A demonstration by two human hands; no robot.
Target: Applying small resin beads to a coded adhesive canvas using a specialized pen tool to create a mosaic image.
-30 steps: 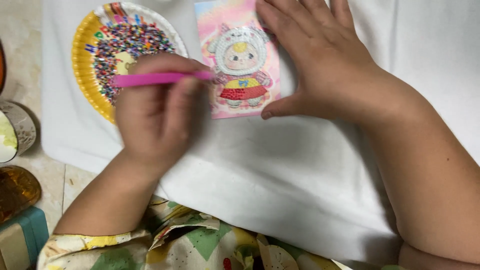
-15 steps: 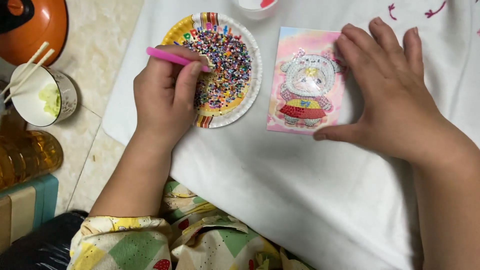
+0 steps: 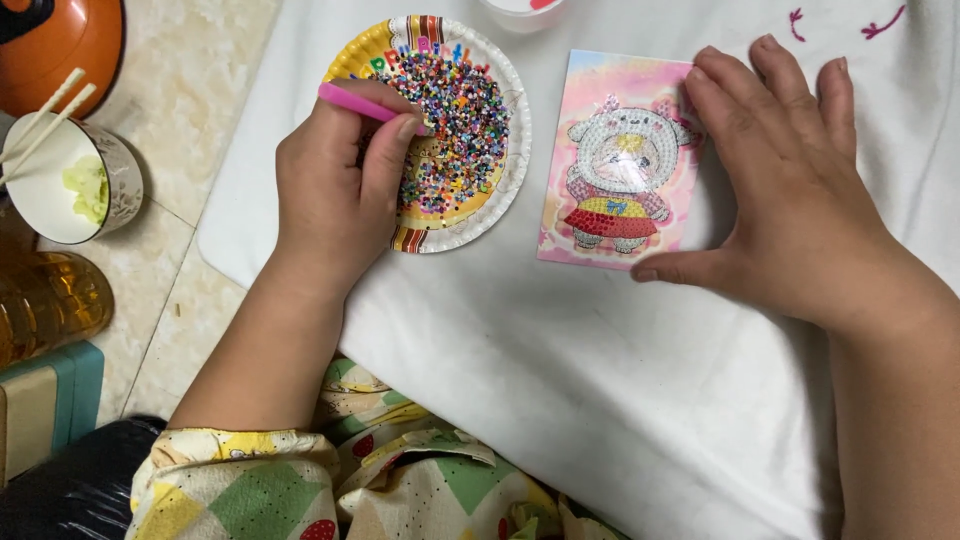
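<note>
Pink pen (image 3: 352, 101) gripped in left hand (image 3: 335, 195) over bead plate (image 3: 505, 175), right hand (image 3: 790, 200) flat, open, touching card (image 3: 615, 165)

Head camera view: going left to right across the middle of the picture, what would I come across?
White bowl with chopsticks → left hand holding a pink pen → paper plate of coloured beads → pink picture card of a bear → right hand.

place: home | signs: tiled floor (image 3: 190, 120), bowl with chopsticks (image 3: 60, 180), orange cooker (image 3: 60, 45), bead plate (image 3: 440, 120)
</note>
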